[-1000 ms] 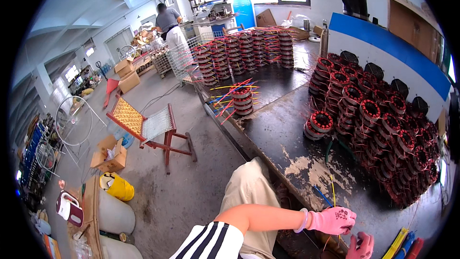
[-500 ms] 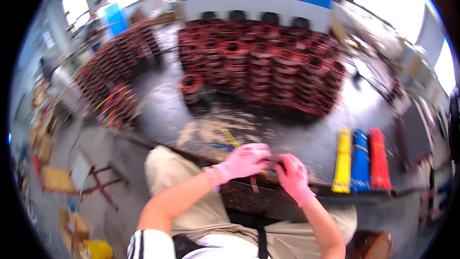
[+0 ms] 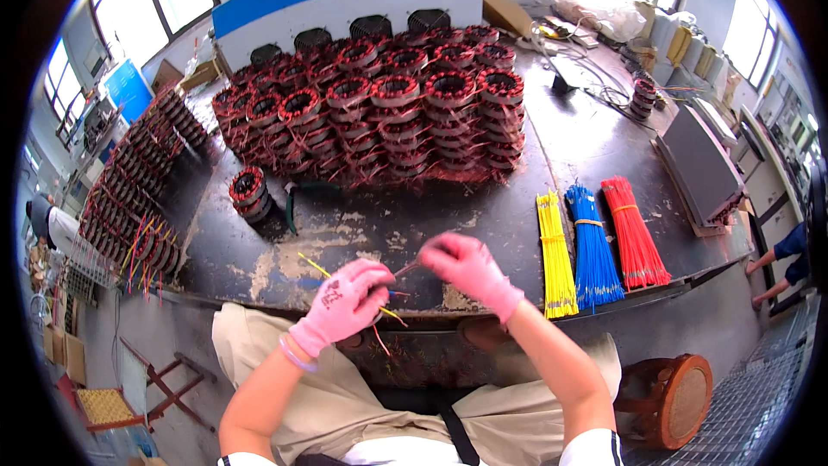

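Observation:
Pink gloves cover both my hands, above the bench's near edge. My left hand point(image 3: 347, 300) is closed around a small piece, probably a motor stator, mostly hidden by the glove. From it stick out a yellow lead wire point(image 3: 394, 317), a blue one and a red one. Just to the right, my right hand point(image 3: 470, 267) is raised, its blurred fingertips pinching a thin dark-red wire point(image 3: 405, 270) that runs toward the left hand. Beyond the hands, a short stack of wound stators point(image 3: 249, 193) stands beside dark-handled pliers point(image 3: 291, 207).
Tall stacks of red-wound stators point(image 3: 388, 121) fill the bench's middle; more curve along the left point(image 3: 129, 181). Bundles of yellow point(image 3: 556, 255), blue point(image 3: 593, 250) and red wires point(image 3: 636, 237) lie right. A wooden stool point(image 3: 677, 401) stands low right. Another person's arm point(image 3: 776, 259) shows far right.
The view has turned to the right and grown sharper. My hands, close together before, are now farther apart, and a thin wire shows between them.

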